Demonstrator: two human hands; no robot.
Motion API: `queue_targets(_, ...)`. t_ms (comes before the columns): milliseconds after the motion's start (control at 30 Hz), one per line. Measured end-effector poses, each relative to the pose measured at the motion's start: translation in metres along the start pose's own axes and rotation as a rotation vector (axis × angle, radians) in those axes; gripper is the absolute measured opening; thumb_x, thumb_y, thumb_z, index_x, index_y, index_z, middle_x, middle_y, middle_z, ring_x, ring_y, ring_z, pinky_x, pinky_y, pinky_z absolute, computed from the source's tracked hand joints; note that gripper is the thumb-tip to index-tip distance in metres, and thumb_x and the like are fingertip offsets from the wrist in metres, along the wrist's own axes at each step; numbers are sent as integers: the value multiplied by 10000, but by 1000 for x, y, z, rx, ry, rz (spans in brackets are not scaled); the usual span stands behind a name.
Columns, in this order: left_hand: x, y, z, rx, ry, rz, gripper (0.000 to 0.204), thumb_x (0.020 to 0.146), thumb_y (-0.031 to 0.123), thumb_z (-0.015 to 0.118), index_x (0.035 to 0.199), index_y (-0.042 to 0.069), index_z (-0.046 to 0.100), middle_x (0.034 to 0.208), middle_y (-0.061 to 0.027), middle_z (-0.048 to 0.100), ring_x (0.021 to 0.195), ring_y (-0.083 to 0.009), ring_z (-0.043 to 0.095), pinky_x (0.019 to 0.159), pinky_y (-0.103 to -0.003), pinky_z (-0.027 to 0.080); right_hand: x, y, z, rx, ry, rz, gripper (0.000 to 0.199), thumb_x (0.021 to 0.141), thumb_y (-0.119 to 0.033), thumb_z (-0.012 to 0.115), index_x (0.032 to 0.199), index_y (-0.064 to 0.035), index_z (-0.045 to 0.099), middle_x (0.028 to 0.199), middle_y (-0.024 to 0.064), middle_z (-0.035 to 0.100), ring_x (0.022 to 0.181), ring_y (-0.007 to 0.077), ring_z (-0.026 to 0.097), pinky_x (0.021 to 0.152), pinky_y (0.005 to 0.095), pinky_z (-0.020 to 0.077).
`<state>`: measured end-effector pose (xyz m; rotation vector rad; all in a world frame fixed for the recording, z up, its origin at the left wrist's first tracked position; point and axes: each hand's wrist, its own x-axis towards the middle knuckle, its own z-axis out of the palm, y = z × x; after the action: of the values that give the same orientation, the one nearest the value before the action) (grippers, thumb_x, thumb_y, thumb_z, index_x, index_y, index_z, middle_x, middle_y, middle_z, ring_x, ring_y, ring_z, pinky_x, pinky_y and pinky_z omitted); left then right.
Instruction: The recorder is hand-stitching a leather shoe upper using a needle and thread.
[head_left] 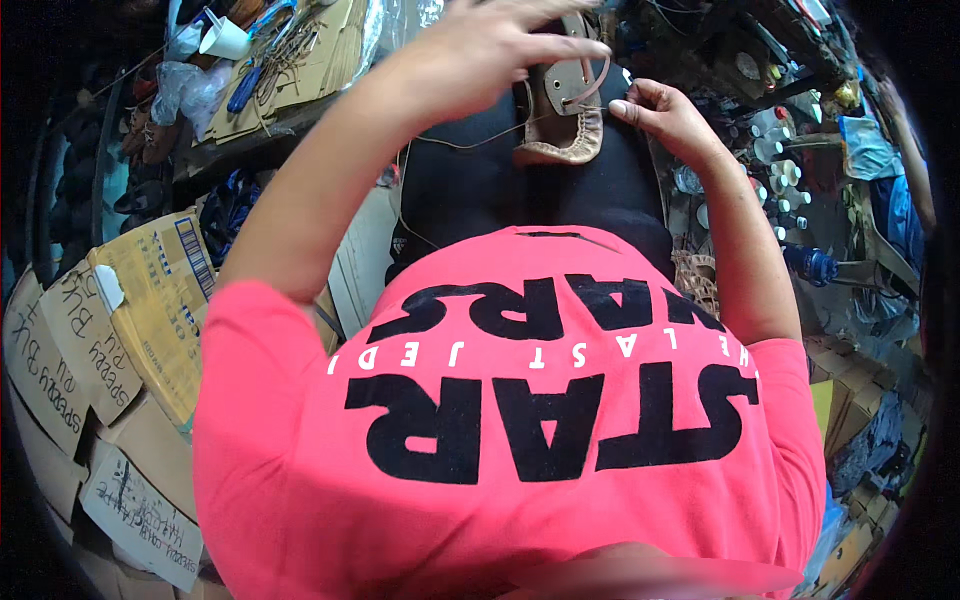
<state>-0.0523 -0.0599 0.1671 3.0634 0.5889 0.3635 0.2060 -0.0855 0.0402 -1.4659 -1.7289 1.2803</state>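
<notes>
One tan shoe (pixel 562 152) partly behind spread left hand (pixel 480 50); right hand (pixel 662 112) pinched, perhaps on thread (pixel 470 147); one white cup (pixel 227 41).

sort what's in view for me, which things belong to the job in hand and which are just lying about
In the job:
- tan shoe over the thighs
- thin thread beside it
- left hand and right hand

Apparently just lying about:
- white cup, upper left
- yellow-brown box, left
- small bottles, right
</notes>
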Motion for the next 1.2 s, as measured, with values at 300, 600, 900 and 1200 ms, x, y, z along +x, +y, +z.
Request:
queue_targets(300,61,-44,22,30,-72,15,145,617,92,605,760,73,605,721,-141,613,776,-342,609,700,-400,491,-23,42,-76,-358,285,118,509,880,-523,476,1213,-153,578,1152,69,614,1103,206,551,935,355,366)
queue_targets(600,47,-53,24,-245,308,-632,236,588,190,652,720,12,572,782,-197,566,774,-364,561,676,-417,454,-47,-77,-17,23,649,-466,291,813,-225,683,1057,-78,623,860,43,601,739,108,571,675,250,481)
queue_targets(900,34,13,27,-311,534,-298,520,622,124,702,1121,85,560,1127,-146,526,980,-291,570,893,-349,461,-10,-72,5,-118,642,-403,243,775,-244,699,881,-30,656,840,92,590,736,187,573,682,304,470)
queue_targets(1200,-3,-39,37,-354,703,-461,316,716,30,623,1029,65,618,1086,-95,588,818,-147,629,621,-245,531,-46,-78,-4,724,59,-168,217,883,-263,557,915,-49,566,852,10,552,810,94,501,748,250,377)
